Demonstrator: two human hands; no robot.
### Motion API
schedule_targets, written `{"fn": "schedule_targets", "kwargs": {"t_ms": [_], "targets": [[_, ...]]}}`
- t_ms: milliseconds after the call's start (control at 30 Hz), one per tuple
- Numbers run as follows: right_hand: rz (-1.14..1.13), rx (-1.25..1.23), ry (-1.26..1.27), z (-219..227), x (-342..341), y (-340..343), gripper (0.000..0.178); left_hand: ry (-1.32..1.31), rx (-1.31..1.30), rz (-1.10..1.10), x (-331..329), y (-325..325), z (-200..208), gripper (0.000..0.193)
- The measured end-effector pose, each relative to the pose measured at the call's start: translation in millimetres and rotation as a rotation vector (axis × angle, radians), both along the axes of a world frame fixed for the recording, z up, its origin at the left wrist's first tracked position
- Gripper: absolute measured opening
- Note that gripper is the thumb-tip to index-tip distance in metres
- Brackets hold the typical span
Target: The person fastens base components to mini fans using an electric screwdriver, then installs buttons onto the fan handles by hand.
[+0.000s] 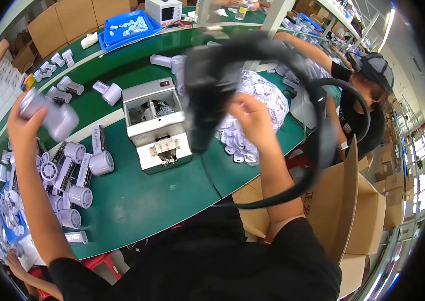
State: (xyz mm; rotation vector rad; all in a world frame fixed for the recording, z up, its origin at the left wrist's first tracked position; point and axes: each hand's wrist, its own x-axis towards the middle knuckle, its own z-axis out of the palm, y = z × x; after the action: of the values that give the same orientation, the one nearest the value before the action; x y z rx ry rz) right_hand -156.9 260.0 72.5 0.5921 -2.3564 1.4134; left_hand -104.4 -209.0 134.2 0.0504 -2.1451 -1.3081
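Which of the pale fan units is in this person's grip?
The motion-blurred unit in the left hand, raised at the picture's left; the other units clustered below rest unheld on the green table.

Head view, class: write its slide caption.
Left hand holding a pale plastic unit; metal machine on the green workbench.

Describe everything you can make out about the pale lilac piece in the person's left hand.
The pale lilac piece looks like smooth plastic: a thick rounded end joined to a longer body, partly covered by the fingers of the left hand. It is tilted, the rounded end toward the lower right, and appears held up in front of the green work surface, at the picture's left. Only that hand visibly touches it. Blur hides finer detail.
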Motion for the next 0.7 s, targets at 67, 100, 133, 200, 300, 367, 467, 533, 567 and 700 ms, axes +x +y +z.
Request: {"fn": "schedule_targets", "kwargs": {"t_ms": [67, 100, 133, 200, 300, 367, 467, 533, 567, 700], "targets": [[0.014, 0.427, 0.157, -52, -12, 9, 0.008, 0.349, 0.258, -0.096, 43, 19, -17, 0.05], [0.008, 0.463, 0.223, -76, -17, 13, 0.007, 0.527, 0.387, -0.181, 63, 60, -17, 0.051], [0.018, 0.515, 0.244, -82, -18, 10, 0.007, 0.521, 0.413, -0.186, 88, 80, -27, 0.05], [0.038, 0.559, 0.268, -86, -20, -9, 0.007, 0.47, 0.49, -0.25, 130, 115, -53, 0.045], [-0.04, 0.607, 0.351, -90, -22, -36, 0.012, 0.347, 0.554, -0.351, 146, 159, -97, 0.04], [0.0, 0.696, 0.353, -99, -31, -33, 0.01, 0.243, 0.545, -0.322, 143, 178, -116, 0.044], [0.029, 0.536, 0.277, -99, -29, -19, 0.009, 0.189, 0.337, -0.319, 137, 189, -132, 0.05], [0.022, 0.414, 0.27, -93, -23, -9, 0.01, 0.158, 0.234, -0.326, 132, 200, -129, 0.05], [-0.01, 0.3, 0.283, -83, -17, -11, 0.011, 0.132, 0.203, -0.331, 130, 201, -127, 0.049], [0.472, -0.496, -0.466, -26, 55, -38, 0.02, -0.036, 0.193, -0.483, 120, 197, -134, 0.053]]}}
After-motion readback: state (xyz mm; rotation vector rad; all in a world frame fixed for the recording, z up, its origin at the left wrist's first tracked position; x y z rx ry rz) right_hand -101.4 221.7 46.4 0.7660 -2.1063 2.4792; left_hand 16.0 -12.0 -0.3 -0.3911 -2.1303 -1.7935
